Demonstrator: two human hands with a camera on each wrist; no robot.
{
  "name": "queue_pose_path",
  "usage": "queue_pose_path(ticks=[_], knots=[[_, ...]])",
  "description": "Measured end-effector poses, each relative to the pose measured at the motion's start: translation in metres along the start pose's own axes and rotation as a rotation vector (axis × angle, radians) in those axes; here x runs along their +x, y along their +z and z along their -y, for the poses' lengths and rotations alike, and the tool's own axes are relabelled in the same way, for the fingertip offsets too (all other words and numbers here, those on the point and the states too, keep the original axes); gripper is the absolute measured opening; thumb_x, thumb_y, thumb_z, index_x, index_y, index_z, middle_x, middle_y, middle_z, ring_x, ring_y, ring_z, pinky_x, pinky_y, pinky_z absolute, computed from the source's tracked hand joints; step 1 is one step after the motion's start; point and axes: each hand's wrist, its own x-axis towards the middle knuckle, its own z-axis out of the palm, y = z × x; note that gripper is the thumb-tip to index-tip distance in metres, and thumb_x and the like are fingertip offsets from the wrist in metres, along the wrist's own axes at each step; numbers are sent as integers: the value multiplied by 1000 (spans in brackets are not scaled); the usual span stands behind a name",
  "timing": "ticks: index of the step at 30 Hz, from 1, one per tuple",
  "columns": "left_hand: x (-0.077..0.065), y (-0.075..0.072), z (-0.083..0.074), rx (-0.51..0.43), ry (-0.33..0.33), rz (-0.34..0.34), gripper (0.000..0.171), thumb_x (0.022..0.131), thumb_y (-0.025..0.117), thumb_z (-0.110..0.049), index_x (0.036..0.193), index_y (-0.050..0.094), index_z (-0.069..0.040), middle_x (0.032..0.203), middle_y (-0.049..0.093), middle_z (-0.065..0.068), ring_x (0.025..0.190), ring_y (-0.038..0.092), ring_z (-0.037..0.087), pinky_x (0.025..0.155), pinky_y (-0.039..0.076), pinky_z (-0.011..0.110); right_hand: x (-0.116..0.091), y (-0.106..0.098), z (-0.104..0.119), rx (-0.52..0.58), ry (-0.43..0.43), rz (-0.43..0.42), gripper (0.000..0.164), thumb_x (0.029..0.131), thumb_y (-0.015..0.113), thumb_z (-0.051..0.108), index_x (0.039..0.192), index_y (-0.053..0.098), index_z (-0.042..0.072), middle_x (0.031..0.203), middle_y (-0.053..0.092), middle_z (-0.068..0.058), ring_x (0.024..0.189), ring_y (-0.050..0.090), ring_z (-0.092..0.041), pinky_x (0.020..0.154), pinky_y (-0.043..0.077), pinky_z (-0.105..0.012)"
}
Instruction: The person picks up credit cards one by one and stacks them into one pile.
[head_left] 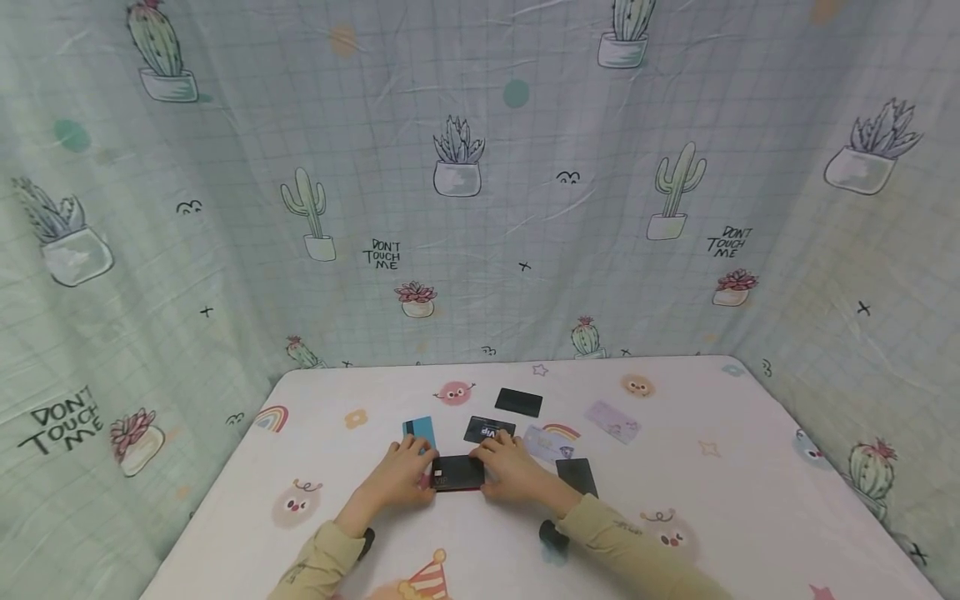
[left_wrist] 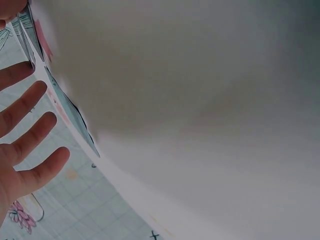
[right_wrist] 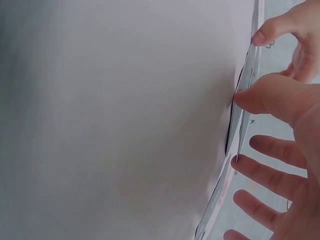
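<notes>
In the head view a black VIP card [head_left: 458,472] with a small chip lies flat near the middle of the white table. My left hand [head_left: 403,473] holds its left end and my right hand [head_left: 512,472] its right end, thumbs at the near side and fingers at the far side. A thin reddish line shows under its near edge; I cannot tell what it is. A blue card [head_left: 420,431] with a dark stripe lies just beyond the left hand. Another black VIP card [head_left: 489,428] lies beyond the right fingers. The right wrist view shows the right thumb [right_wrist: 262,97] against a card edge.
Farther back lies a plain black card [head_left: 518,402]. To the right are a pale purple card [head_left: 549,443], a pinkish card [head_left: 612,422] and a dark card [head_left: 577,477] near the right wrist. A cactus-print cloth [head_left: 480,217] hangs behind and beside the table [head_left: 675,467].
</notes>
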Motion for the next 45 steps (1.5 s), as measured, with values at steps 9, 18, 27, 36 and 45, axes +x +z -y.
queue_pose_path(ticks=[9, 18, 27, 36, 45], knots=[[1, -2, -2, -18, -17, 34, 48, 64, 71, -33, 104, 59, -9, 102, 51, 5, 91, 43, 23, 74, 36, 43, 0, -1, 0, 3, -10, 12, 49, 73, 67, 31, 119, 54, 19, 113, 54, 1, 103, 41, -20, 94, 33, -51], [2, -3, -2, -46, -29, 61, 48, 64, 71, -33, 104, 59, -8, 102, 51, 6, 92, 43, 23, 74, 37, 44, -1, 1, -1, -1, -31, 1, 47, 73, 66, 30, 117, 54, 18, 111, 55, 1, 100, 40, -20, 90, 34, -50], [2, -2, 0, -48, -33, 67, 47, 65, 71, -33, 104, 60, -10, 102, 51, 5, 92, 43, 22, 72, 36, 41, -2, 0, 0, 4, -25, -4, 46, 73, 66, 29, 117, 55, 18, 109, 56, 1, 97, 39, -18, 88, 35, -47], [2, -1, 0, -51, -30, 66, 44, 66, 71, -33, 102, 61, -10, 102, 51, 5, 92, 42, 22, 72, 35, 40, -4, -2, 2, 2, -23, -1, 47, 72, 66, 28, 117, 56, 17, 107, 56, 2, 96, 39, -17, 87, 34, -46], [1, 1, 2, -43, -17, 62, 45, 66, 71, -35, 103, 62, -10, 102, 51, 4, 91, 43, 21, 71, 36, 40, -2, 1, 1, -11, -14, 17, 47, 73, 65, 31, 118, 55, 20, 107, 55, 3, 98, 39, -16, 90, 34, -51]])
